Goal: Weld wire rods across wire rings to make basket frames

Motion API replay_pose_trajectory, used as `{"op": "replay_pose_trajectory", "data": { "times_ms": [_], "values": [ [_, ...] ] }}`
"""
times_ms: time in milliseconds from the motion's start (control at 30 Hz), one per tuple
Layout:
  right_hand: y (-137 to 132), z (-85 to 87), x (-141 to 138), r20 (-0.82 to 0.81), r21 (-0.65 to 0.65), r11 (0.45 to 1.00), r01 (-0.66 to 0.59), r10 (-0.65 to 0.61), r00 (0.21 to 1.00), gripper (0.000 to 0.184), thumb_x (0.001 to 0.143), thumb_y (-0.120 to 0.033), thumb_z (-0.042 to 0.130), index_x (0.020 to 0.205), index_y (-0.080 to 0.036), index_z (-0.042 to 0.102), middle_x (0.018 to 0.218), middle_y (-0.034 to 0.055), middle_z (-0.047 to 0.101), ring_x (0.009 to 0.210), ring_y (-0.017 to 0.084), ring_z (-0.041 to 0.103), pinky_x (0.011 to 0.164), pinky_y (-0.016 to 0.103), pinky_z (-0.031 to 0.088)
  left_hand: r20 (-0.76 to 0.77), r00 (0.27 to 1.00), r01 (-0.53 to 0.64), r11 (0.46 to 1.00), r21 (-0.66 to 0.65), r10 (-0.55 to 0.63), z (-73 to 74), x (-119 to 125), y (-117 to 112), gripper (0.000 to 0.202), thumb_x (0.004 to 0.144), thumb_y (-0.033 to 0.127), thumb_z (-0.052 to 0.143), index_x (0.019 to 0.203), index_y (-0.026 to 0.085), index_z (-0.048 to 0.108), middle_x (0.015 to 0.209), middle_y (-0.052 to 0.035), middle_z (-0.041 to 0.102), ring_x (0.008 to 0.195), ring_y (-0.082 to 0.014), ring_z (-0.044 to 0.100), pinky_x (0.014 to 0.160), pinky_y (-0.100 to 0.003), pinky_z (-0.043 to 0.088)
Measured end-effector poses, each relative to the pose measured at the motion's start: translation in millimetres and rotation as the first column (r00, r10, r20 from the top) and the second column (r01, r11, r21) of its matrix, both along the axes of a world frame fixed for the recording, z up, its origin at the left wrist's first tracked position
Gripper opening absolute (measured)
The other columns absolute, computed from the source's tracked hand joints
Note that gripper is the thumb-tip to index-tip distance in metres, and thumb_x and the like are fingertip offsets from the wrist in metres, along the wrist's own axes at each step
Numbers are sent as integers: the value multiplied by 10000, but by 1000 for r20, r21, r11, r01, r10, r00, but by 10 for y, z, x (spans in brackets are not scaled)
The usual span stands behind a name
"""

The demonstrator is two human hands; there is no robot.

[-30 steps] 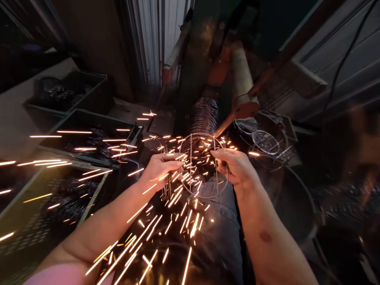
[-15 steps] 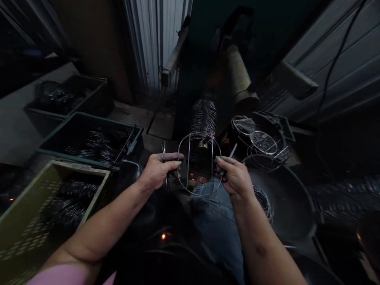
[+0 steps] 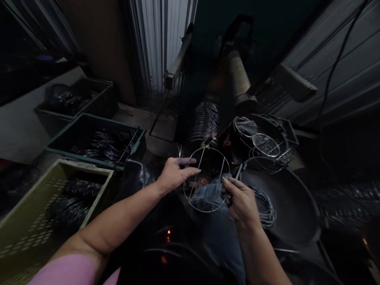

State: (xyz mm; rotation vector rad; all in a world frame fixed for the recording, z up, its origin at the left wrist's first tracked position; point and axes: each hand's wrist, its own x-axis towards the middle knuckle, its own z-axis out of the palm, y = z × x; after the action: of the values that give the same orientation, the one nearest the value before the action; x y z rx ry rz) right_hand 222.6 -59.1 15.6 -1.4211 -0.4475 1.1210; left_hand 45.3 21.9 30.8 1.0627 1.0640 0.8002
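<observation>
A round wire frame (image 3: 206,211), a thin metal ring with two straight crossbars, is held upright and slightly turned before me. My left hand (image 3: 176,174) has its thumb and forefinger over the ring's left side, close to a crossbar. Loose thin wire ends (image 3: 179,150) stick up behind that hand. My right hand (image 3: 242,198) pinches the ring's right edge between thumb and curled fingers. From the same hand a narrow flat metal strip (image 3: 238,171) juts upward; its lower part is hidden. Beyond the ring lies a stack of dark wire rings (image 3: 204,122) on a bar.
To the left stand a yellow crate (image 3: 102,174), a green crate (image 3: 63,150) and a grey bin (image 3: 108,89), with dark wire pieces inside. A wide black basin (image 3: 293,198) on the right has a wire bundle (image 3: 265,208) beside it. Behind are more wire rings (image 3: 266,144).
The wire frame has come lower and a little to the right, and its crossbars now slant. My left hand has slid right, its fingertips further across the ring. My right hand has dropped slightly.
</observation>
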Motion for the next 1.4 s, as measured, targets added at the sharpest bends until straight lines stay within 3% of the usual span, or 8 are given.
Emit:
{"op": "replay_pose_trajectory", "data": {
  "times_ms": [200,567,800,933,1067,1167,1300,1400],
  "values": [
    [-24,21,73,-13,11,1000,-2,2,1000,317,532,-340,789,738,-137,657,471,-28,539,336,44,391,297,154,237,-87,996,39,988,148,-26,-28,76,46,418,601,342,729,952,119,690,617,-12,612,584,-133,557,603,-266,460],
    [157,252,278,34,53,998,19,-21,999,318,516,-326,799,704,-124,641,462,-23,526,319,40,387,284,150,228,-51,998,38,992,117,-32,161,318,247,356,584,284,736,887,103,697,667,-31,651,603,-130,570,601,-254,453],
    [203,308,305,8,15,1000,27,-28,1000,335,491,-324,811,692,-121,636,461,-26,523,329,39,401,298,150,310,-6,1000,17,993,119,-16,198,392,295,303,576,256,744,831,96,704,669,-27,638,580,-95,532,592,-229,425],
    [193,284,285,16,22,999,45,-45,999,342,481,-316,817,696,-121,636,500,-14,548,366,51,442,297,143,316,42,997,67,992,103,-72,164,300,229,457,638,302,713,1061,140,647,599,18,585,481,-53,439,505,-200,370],
    [288,257,335,46,69,993,92,-95,994,340,465,-301,815,683,-126,622,471,-26,531,364,56,443,302,150,321,147,989,19,1000,6,-20,83,81,66,745,670,331,692,1339,207,388,554,51,561,429,-55,442,453,-187,359],
    [412,216,362,107,75,993,87,-95,990,364,435,-313,811,681,-132,615,445,-38,510,353,66,435,311,177,339,187,981,-39,997,-69,52,8,-105,-88,779,719,361,641,1389,215,271,500,70,537,345,-48,409,364,-160,292],
    [625,140,221,157,76,996,-35,23,987,362,462,-360,780,687,-118,633,453,-28,512,344,72,418,307,198,312,188,980,-47,996,-81,62,-86,-304,-269,703,763,421,578,1371,194,308,463,66,523,267,-39,325,294,-149,183],
    [811,80,94,245,107,993,-50,22,969,340,520,-393,744,703,-126,641,465,-38,514,355,70,422,325,199,305,217,974,-53,995,-85,71,-109,-409,-355,646,784,435,547,1348,190,350,462,56,531,257,-38,321,301,-149,210]
  ]
}}
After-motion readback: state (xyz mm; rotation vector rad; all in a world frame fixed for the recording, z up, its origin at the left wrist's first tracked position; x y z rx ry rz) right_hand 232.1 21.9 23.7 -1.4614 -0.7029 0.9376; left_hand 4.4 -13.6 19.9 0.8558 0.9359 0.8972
